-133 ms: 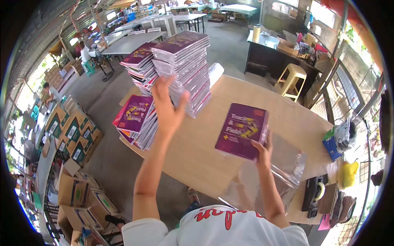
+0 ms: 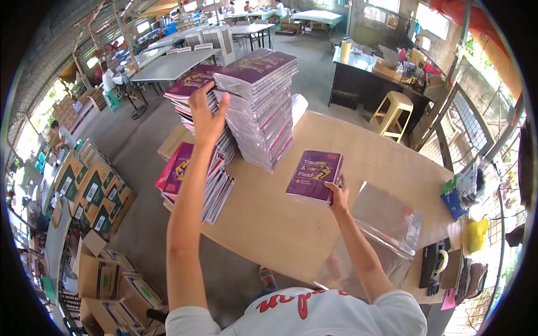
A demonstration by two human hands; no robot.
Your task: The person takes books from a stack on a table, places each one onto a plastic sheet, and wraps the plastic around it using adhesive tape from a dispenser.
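My right hand (image 2: 338, 195) grips the near right corner of a purple spiral notebook (image 2: 315, 175), which looks thick enough to be several together. It is over the middle of the wooden table (image 2: 263, 224); whether it touches the top I cannot tell. My left hand (image 2: 207, 120) reaches up at the left, fingers apart, at the edge of a stack of purple notebooks (image 2: 193, 81). Its thumb points up beside a taller stack of plastic-wrapped notebooks (image 2: 260, 112). A lower notebook stack (image 2: 216, 190) is partly hidden behind my left forearm.
Clear plastic bags (image 2: 386, 215) lie near my right forearm. A tape dispenser (image 2: 436, 266) and a yellow bag (image 2: 477, 237) are at the table's right end. A yellow stool (image 2: 393, 115) stands beyond. Cardboard boxes (image 2: 92, 196) are piled on the floor at left.
My left hand has moved left and away from me, to the stack's edge. The notebook in my right hand looks smaller and has shifted a little left.
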